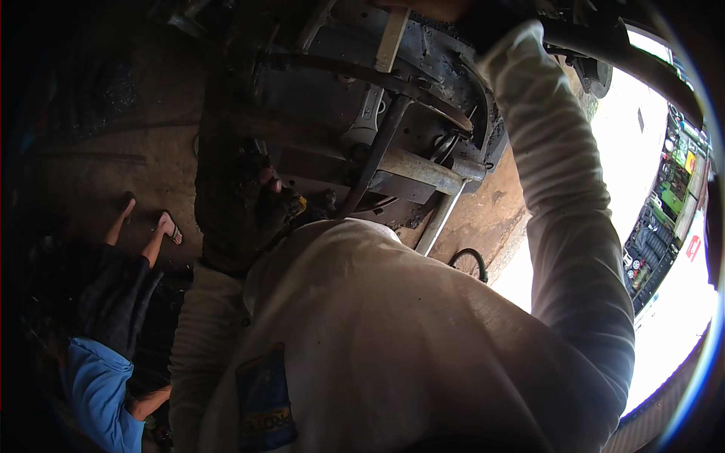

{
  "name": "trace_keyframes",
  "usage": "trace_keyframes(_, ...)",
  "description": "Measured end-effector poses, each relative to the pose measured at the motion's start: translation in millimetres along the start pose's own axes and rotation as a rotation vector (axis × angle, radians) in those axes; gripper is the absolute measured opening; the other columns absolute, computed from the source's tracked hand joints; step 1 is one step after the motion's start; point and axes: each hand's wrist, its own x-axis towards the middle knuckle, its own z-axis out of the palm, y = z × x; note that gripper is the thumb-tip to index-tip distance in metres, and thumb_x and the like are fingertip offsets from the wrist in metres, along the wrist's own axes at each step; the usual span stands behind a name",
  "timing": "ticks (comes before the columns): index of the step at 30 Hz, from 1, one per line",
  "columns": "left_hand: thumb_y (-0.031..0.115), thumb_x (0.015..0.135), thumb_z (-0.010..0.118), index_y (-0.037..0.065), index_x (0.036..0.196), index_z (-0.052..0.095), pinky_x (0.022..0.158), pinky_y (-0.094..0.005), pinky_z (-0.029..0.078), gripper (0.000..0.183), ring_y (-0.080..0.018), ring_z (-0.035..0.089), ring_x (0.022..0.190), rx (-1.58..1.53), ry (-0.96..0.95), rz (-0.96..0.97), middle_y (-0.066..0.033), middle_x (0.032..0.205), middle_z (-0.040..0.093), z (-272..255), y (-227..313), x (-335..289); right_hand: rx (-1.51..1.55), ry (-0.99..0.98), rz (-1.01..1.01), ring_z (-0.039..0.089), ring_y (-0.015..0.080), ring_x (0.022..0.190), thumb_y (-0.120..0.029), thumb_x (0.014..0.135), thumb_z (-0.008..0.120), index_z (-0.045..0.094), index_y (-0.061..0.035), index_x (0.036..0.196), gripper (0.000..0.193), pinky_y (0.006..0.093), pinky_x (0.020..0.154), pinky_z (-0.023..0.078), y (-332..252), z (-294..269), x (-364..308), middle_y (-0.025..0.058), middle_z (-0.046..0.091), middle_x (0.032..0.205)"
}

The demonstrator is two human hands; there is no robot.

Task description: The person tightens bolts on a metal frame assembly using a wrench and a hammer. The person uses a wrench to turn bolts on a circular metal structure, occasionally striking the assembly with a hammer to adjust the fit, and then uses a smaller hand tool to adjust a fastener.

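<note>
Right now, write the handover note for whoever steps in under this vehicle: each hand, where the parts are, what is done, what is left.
Left hand: in a dirty dark glove, closed around a small yellow-tipped piece, close to the rusty crossbar of the underbody.
Right hand: raised above the white sleeve, out of view at the top edge; whether it grips anything cannot be seen.
Parts: a grey rod slants down from the crossbar; a curved dark bar runs across the plate above.
Nearby: another person in a blue shirt crouches at the left.
Done or left: cannot be judged from this view; nothing looks detached.
</note>
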Motion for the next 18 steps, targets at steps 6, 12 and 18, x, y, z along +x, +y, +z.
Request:
trace_keyframes(6, 0.020, 0.077, 0.077, 0.010, 0.112, 0.066, 0.081, -0.0429, 0.052, 0.038, -0.0278, 0.064, 0.095, 0.141, -0.062, -0.005, -0.0060, 0.102, 0.066, -6, 4, -4, 0.023, 0.157, 0.494, 0.060, 0.0186, 0.057, -0.012, 0.080, 0.070, 0.076, -0.0191, 0.099, 0.022, 0.0327, 0.049, 0.050, -103, -9, -112, 0.0020, 0.056, 0.064)
trace_keyframes(12, 0.024, 0.078, 0.078, 0.009, 0.115, 0.065, 0.083, -0.0436, 0.051, 0.042, -0.0276, 0.064, 0.099, 0.023, -0.085, -0.110, -0.0065, 0.105, 0.067, -2, 1, -14, 0.146, 0.088, 0.721, 0.058, 0.0199, 0.061, 0.003, 0.075, 0.067, 0.071, -0.0092, 0.112, 0.038, 0.0322, 0.050, 0.047, -114, -27, -125, 0.0066, 0.054, 0.068)
trace_keyframes(18, 0.024, 0.075, 0.080, 0.010, 0.111, 0.067, 0.086, -0.0441, 0.050, 0.041, -0.0277, 0.064, 0.099, -0.163, -0.059, -0.361, -0.0074, 0.108, 0.067, -5, 14, -8, 0.286, 0.176, 0.708, 0.060, 0.0194, 0.062, 0.001, 0.078, 0.069, 0.072, -0.0103, 0.109, 0.033, 0.0309, 0.051, 0.048, -79, -34, -115, 0.0055, 0.060, 0.072)
